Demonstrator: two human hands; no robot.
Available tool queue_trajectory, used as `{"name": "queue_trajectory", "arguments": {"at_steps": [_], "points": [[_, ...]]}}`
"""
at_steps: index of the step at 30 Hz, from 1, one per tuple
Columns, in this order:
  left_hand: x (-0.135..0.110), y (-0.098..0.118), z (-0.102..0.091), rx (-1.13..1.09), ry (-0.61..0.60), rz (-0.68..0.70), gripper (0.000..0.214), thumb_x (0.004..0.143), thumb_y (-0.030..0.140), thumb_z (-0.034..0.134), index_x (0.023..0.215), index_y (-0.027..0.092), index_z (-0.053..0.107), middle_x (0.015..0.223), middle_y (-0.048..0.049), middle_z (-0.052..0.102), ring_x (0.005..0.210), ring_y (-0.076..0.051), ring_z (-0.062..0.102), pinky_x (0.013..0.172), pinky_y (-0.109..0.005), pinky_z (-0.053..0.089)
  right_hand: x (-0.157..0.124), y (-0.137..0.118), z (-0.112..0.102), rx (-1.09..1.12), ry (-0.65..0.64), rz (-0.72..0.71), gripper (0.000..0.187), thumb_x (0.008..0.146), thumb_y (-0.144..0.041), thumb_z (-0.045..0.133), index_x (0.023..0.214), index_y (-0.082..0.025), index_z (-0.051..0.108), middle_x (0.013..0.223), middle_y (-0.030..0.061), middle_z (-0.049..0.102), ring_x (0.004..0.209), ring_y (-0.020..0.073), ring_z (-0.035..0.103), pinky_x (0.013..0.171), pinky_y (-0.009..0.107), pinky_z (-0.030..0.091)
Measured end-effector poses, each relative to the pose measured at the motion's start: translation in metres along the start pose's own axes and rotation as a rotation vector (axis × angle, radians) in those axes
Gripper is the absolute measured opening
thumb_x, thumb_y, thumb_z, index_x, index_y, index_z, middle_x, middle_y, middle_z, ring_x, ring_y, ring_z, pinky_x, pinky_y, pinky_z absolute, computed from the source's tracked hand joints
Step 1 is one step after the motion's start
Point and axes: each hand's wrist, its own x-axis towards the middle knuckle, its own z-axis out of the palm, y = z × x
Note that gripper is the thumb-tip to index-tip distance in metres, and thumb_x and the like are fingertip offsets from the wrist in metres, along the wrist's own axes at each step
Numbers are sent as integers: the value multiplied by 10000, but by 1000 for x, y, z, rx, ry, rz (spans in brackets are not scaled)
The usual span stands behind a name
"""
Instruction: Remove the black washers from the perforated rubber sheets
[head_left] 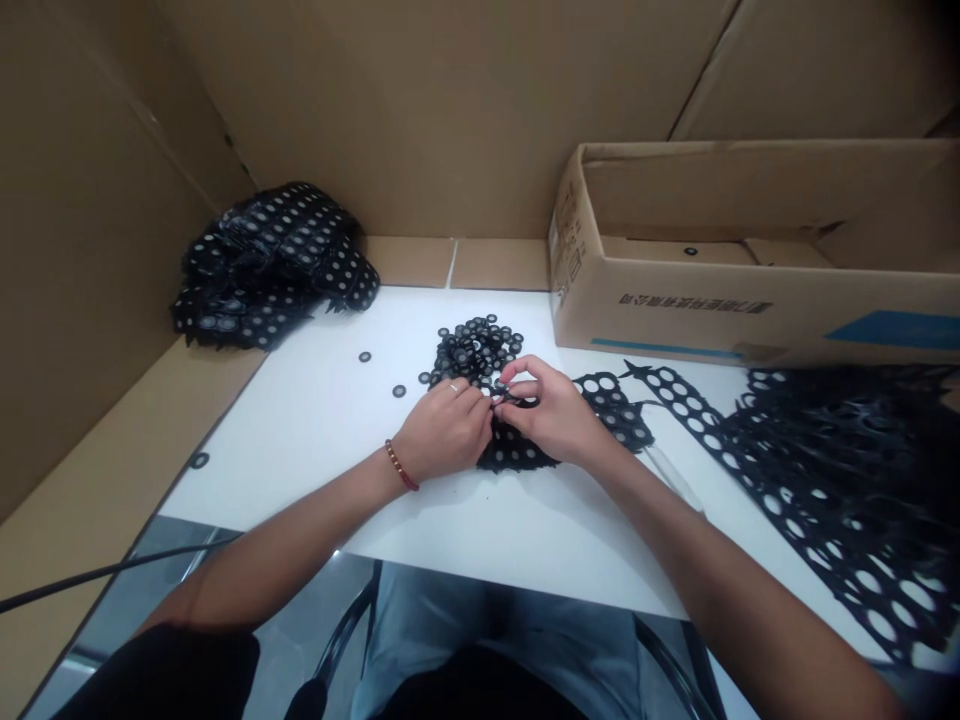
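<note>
My left hand (448,428) is closed, its fingers curled at the left edge of a black rubber sheet (525,450) dotted with grey-centred rings. My right hand (551,410) touches the left one at the fingertips. Its thumb and a finger pinch a small dark bit there, too hidden to name. The sheet lies on the white table under both hands and stretches out to the right. Just beyond my fingers is a loose pile of small black rings (476,350). Single rings lie left of it, one ring (399,391) close by and another ring (364,357) farther back.
A heap of dotted black sheets (277,265) stands at the back left. On the right lie punched-out black sheets (847,480) full of holes. Behind them is an open cardboard box (675,310) with a ring inside. Cardboard walls surround the white table (300,440). A ring (199,460) sits at its left edge.
</note>
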Motion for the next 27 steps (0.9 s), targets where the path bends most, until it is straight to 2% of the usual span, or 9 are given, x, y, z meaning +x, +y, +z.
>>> {"name": "queue_trajectory", "arguments": {"at_steps": [3, 7, 9, 10, 15, 19, 22, 25, 27], "points": [[-1, -5, 0, -175, 36, -152, 286, 903, 172, 360, 777, 116, 610, 716, -93, 636, 690, -199, 582, 650, -340, 478, -1, -4, 0, -29, 59, -82, 215, 733, -189, 593, 907, -231, 475, 787, -5, 650, 759, 172, 646, 708, 301, 476], [-3, -26, 2, -658, 221, -646, 351, 944, 263, 320, 796, 140, 614, 714, -60, 667, 650, -151, 615, 622, -278, 491, -3, -9, -3, -94, 107, -141, 189, 763, -186, 563, 929, -237, 486, 857, 8, 651, 823, 178, 648, 772, 319, 468], [-5, -39, 4, -688, 308, -816, 375, 940, 304, 325, 807, 133, 632, 717, -59, 672, 575, -135, 588, 575, -269, 480, -3, -8, -6, -159, 102, -115, 214, 788, -200, 537, 992, -250, 495, 839, 2, 661, 786, 177, 641, 746, 321, 462], [-6, -44, 6, -615, 301, -823, 351, 928, 304, 362, 816, 136, 649, 754, -58, 683, 597, -137, 592, 603, -277, 482, -3, -6, -7, -201, 99, -102, 244, 797, -211, 529, 1034, -257, 497, 840, 1, 666, 774, 178, 634, 744, 326, 458], [-12, -50, 13, -195, 114, -553, 220, 871, 263, 494, 872, 176, 696, 847, -63, 683, 792, -201, 602, 702, -337, 464, 2, 2, -14, -511, 53, -135, 461, 726, -177, 568, 1181, -216, 503, 1046, 76, 646, 1008, 262, 563, 879, 411, 401], [-9, -39, 2, -71, 195, -489, 182, 860, 266, 538, 953, 161, 655, 867, -72, 658, 761, -193, 578, 675, -335, 464, 9, 4, -21, -654, -13, -169, 154, 693, -109, 531, 797, -192, 609, 849, 63, 674, 877, 258, 574, 856, 426, 383], [0, -22, -14, -83, 314, -351, 131, 867, 227, 531, 915, 157, 631, 850, -62, 654, 765, -178, 569, 707, -325, 479, 11, 1, -24, -642, -4, -176, 106, 721, -128, 523, 729, -200, 600, 795, 41, 672, 820, 229, 572, 807, 379, 397], [11, -3, -20, -92, 229, -155, 148, 854, 233, 548, 950, 151, 625, 915, -74, 652, 816, -198, 569, 745, -343, 500, 9, -3, -26, -610, -2, -217, 84, 753, -164, 528, 708, -203, 588, 783, 33, 652, 811, 213, 557, 770, 342, 400], [17, 5, -15, -74, 142, -110, 207, 858, 256, 543, 1005, 131, 616, 955, -95, 648, 834, -213, 584, 734, -354, 517, 8, -5, -28, -574, -6, -239, 99, 770, -184, 527, 682, -203, 568, 749, 27, 627, 783, 202, 548, 735, 321, 400]]}}
